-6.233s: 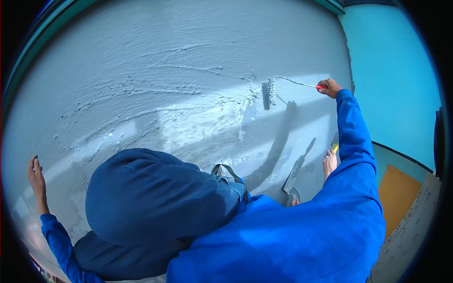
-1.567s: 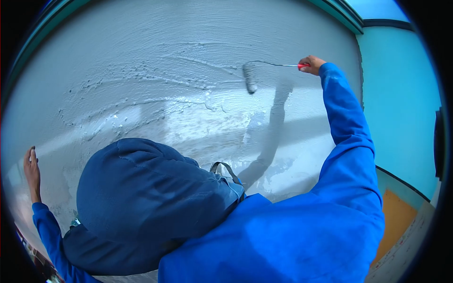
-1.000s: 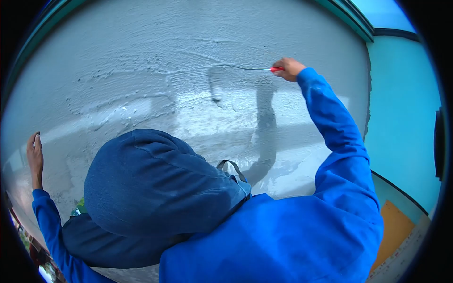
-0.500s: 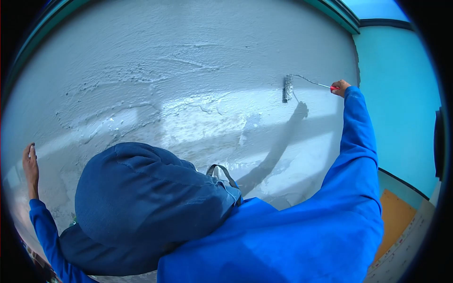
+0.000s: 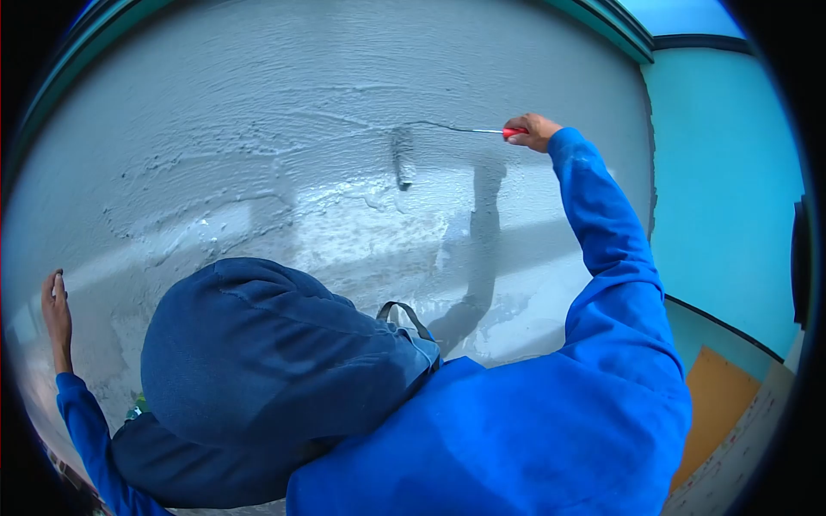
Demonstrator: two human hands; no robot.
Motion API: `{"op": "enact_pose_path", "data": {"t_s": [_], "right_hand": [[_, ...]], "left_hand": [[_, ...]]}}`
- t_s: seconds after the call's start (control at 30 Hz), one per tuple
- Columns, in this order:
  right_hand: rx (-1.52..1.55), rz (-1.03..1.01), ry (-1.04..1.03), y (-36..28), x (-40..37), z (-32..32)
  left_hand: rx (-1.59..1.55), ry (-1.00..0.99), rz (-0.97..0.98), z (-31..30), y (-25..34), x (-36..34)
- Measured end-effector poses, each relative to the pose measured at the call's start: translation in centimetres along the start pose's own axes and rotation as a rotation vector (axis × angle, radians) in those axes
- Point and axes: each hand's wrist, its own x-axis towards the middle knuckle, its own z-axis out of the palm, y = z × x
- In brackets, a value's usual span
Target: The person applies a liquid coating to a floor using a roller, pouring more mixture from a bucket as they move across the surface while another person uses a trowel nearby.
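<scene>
My right hand (image 5: 532,132) is closed around the red handle of a paint roller (image 5: 403,159). The roller's thin wire frame reaches left, and its grey, wet-looking sleeve stands nearly upright against the wall (image 5: 370,52). Ridges and lumps of wet grey coating mark the wall around the roller. At the far left, my left hand (image 5: 57,314) is raised at the wall with its fingers stretched upward, holding nothing I can see. Whether its palm presses on the surface cannot be made out. Both arms wear blue sleeves.
A dark blue hooded head (image 5: 249,370) covers the lower middle. Green trim (image 5: 602,21) borders the wall above, and a turquoise wall (image 5: 723,172) meets it at the right. A tan board (image 5: 714,408) stands at lower right.
My right hand has moved left, carrying the roller left across the wall. The arm's shadow has shifted left too. My left hand has stayed almost in place.
</scene>
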Motion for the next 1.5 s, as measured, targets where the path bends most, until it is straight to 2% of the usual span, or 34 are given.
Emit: {"op": "enact_pose_path", "data": {"t_s": [0.13,0.23,0.4,0.5,0.6,0.67,0.8,0.9,1.03,1.1,1.13,1.23,1.33,1.4,1.5], "right_hand": [[-0.167,0.158,-0.046,8.7,-5.6,-1.8],[-0.311,0.366,-0.079,13.2,-10.2,-2.9],[-0.326,0.539,-0.124,18.2,-12.9,-2.8],[-0.296,0.58,-0.093,18.2,-12.4,-2.6],[-0.324,0.456,-0.102,17.5,-10.2,-2.5],[-0.266,0.34,-0.132,15.2,-7.7,-2.5],[-0.184,0.118,-0.078,4.1,-2.1,-1.2],[-0.114,-0.046,-0.038,-4.1,2.8,2.3],[-0.05,-0.206,0.043,-15.3,8.2,7.0],[-0.006,-0.195,0.038,-21.2,9.9,8.2],[0.038,-0.224,0.021,-24.2,9.8,7.6],[0.085,-0.402,0.058,-27.0,11.0,7.2],[0.112,-0.385,0.034,-22.7,9.8,4.4],[0.082,-0.402,0.028,-16.0,8.5,2.2],[0.005,-0.243,0.023,-6.3,4.0,-1.9]], "left_hand": [[-0.026,-0.04,-0.07,0.0,-1.9,-0.6],[-0.024,-0.052,-0.088,0.4,-3.5,-0.2],[-0.01,-0.047,-0.044,0.9,-0.8,-0.1],[0.005,-0.069,-0.029,1.1,-0.3,-0.1],[-0.014,-0.078,-0.045,0.6,-1.0,-0.3],[-0.026,-0.071,-0.049,0.5,-1.1,-0.3],[-0.025,-0.012,0.015,0.3,-0.5,-0.4],[-0.043,-0.022,-0.038,0.1,2.7,-0.5],[0.032,-0.011,-0.025,0.4,5.1,-0.7],[0.092,0.009,0.066,0.4,4.9,-0.4],[0.087,0.016,0.051,0.4,5.5,-0.2],[0.087,0.061,0.023,-0.7,9.2,-1.0],[0.069,0.091,0.054,-0.4,8.3,-1.1],[0.099,0.08,0.079,0.2,5.9,-1.2],[0.152,0.048,0.107,0.6,1.1,-1.2]]}}
